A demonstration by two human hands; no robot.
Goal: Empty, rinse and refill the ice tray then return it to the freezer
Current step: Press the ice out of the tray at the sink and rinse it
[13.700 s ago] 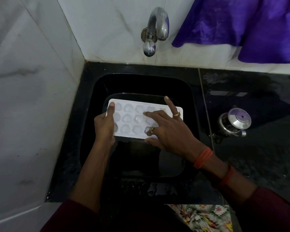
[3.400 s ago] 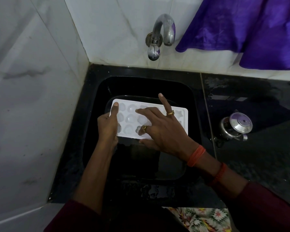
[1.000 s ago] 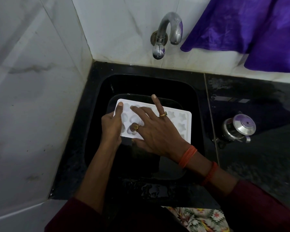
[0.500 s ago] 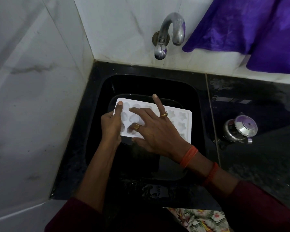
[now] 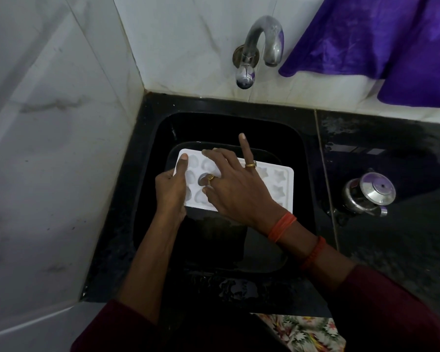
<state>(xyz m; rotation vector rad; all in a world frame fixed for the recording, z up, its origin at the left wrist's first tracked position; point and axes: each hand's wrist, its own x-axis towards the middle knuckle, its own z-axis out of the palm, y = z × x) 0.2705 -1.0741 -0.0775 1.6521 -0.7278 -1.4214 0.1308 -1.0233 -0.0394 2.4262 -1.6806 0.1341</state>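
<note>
A white ice tray (image 5: 281, 185) with heart and star shaped cells is held level over the black sink (image 5: 300, 153). My left hand (image 5: 172, 190) grips its left end, thumb lying along the top edge. My right hand (image 5: 235, 185) rests across the tray's middle, fingers spread and touching the cells on the left half, the little finger raised. The star cells at the right end look empty. Several heart cells under my fingers hold pale ice; one beside my ringed finger looks dark.
A steel tap (image 5: 261, 50) juts from the white marble wall above the sink, no water running. A purple cloth (image 5: 381, 39) hangs at the upper right. A small steel lidded pot (image 5: 368, 196) stands on the black counter to the right of the sink. Marble wall closes the left side.
My right hand's fingers have worked leftward across the tray over the past seconds, from the right cells to the left ones. The left hand keeps its grip on the tray's end.
</note>
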